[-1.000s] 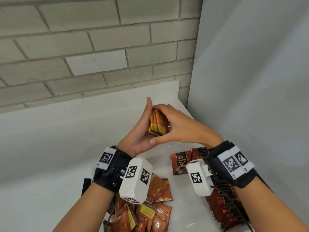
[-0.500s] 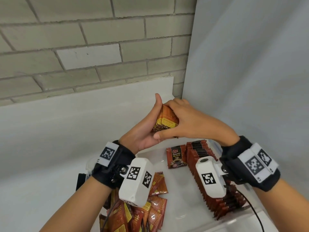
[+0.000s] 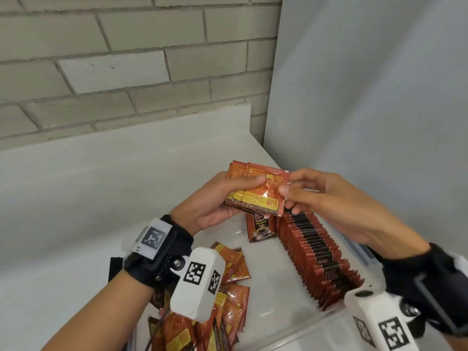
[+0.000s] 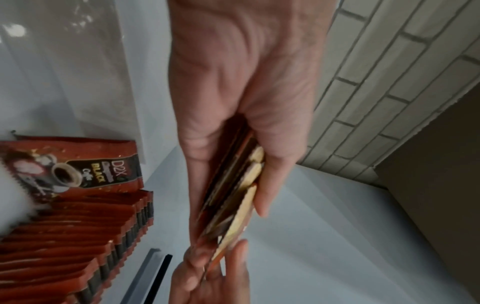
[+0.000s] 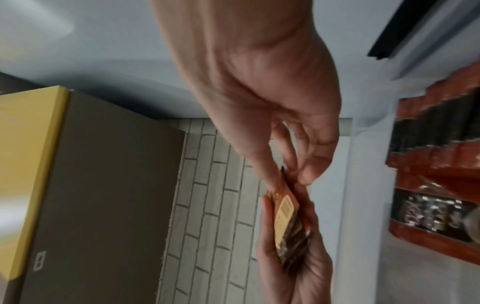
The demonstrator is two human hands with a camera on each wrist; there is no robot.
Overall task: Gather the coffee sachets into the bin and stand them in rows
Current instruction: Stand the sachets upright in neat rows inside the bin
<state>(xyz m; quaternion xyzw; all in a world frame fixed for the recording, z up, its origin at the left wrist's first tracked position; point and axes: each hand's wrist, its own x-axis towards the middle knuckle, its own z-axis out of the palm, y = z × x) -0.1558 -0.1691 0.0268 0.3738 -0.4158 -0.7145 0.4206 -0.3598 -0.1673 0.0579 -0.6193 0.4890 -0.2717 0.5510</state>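
My left hand [image 3: 217, 198] grips a small stack of red and orange coffee sachets [image 3: 255, 191] above the clear bin [image 3: 278, 333]; the stack's edges [image 4: 233, 193] show between thumb and fingers in the left wrist view. My right hand [image 3: 316, 196] pinches the right edge of the top sachet [image 5: 283, 203] between thumb and fingers. Below, a long row of standing sachets [image 3: 316, 254] runs along the bin's right side. One sachet [image 3: 260, 228] stands facing me at the far end. A loose pile of sachets [image 3: 220, 312] lies at the bin's left.
A grey brick wall [image 3: 126, 59] rises behind the white table [image 3: 76, 198]. A pale panel [image 3: 367, 110] stands close on the right. The bin's floor [image 3: 268, 274] between pile and row is bare. A yellow-edged box [image 5: 33, 164] shows in the right wrist view.
The stack has turned from edge-on to flat, back face towards me, and both hands have come lower. My right hand has shifted from wrapping the stack to pinching the top sachet's right edge.
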